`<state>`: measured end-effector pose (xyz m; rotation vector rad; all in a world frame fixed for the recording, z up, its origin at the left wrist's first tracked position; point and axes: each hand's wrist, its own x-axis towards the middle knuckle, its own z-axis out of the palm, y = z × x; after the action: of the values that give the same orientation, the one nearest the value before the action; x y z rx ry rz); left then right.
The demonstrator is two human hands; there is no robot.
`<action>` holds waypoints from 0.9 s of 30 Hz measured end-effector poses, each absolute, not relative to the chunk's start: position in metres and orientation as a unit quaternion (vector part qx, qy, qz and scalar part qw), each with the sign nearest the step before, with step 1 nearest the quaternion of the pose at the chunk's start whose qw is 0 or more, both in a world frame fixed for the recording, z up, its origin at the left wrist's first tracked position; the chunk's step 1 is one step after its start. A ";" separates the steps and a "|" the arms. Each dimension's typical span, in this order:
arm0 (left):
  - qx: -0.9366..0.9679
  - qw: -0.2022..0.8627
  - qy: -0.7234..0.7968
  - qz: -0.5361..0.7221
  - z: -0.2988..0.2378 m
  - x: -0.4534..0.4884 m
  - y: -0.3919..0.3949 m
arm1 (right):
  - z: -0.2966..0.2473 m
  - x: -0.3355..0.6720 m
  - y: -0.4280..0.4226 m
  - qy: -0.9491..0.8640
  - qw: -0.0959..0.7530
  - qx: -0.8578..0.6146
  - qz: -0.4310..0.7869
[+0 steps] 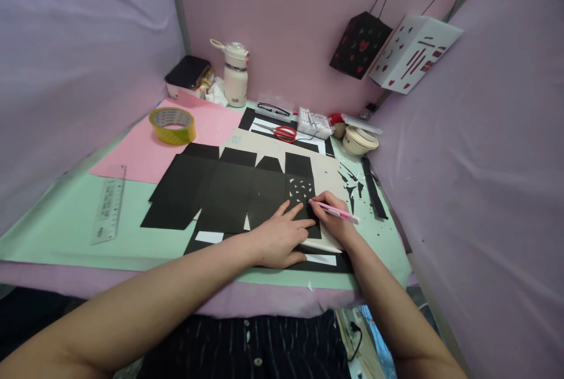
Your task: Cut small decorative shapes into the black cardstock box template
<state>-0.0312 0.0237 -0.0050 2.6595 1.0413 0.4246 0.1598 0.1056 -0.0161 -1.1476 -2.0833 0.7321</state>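
A flat black card box template [227,191] with flaps lies across the middle of the table. Its right panel carries a patch of small cut-out shapes [301,188]. My left hand [282,235] rests on the card with its fingers spread, just below the cut-outs. Gripped in my right hand [332,214] is a pink pen-style craft knife [337,212], its tip touching the card beside the cut-outs. Under the template are pale board [330,176] and a black sheet with white openings [264,262]. A white pointed stick [324,246] lies near my right wrist.
Yellow tape [173,137], a clear ruler [109,205] and pink paper [127,153] are at left. Red scissors [285,133], a marker box [314,123] and a white bottle [236,79] stand behind. Black scraps [351,191] lie at right; a black lantern [361,44] and white lantern [414,53] hang above.
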 end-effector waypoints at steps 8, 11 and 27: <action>0.912 0.131 0.358 0.151 -0.005 -0.031 0.024 | -0.016 0.159 0.105 -0.797 0.319 -0.435 0.273; 0.912 0.132 0.358 0.152 -0.004 -0.031 0.024 | -0.015 0.159 0.105 -0.799 0.319 -0.434 0.268; 0.912 0.136 0.361 0.142 -0.001 -0.032 0.023 | -0.019 0.162 0.106 -0.811 0.302 -0.431 0.254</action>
<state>-0.0316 0.0230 -0.0009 2.6394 1.0460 0.4111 0.1615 0.1058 -0.0186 -1.1425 -2.1512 0.6739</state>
